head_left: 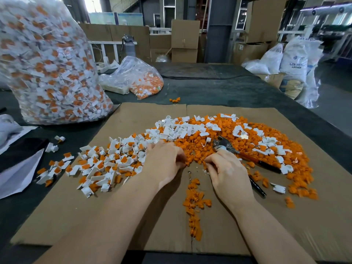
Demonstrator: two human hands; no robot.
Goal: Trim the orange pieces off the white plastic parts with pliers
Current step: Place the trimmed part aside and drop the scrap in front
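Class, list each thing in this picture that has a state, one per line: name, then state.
Left hand: fingers curled, over the orange pile.
Right hand: fingers curled; contents hidden.
Pliers: lying on the pile, not held.
Big bag: upright, full of untrimmed parts.
Small bag: open, slumped, partly filled.
Cardboard sheet: flat, creased down the middle.

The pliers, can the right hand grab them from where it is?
Probably yes. The pliers lie on top of the orange pile just past the right hand, their handles running right beside it. Nothing covers them, though its fingers are curled, perhaps around something small.
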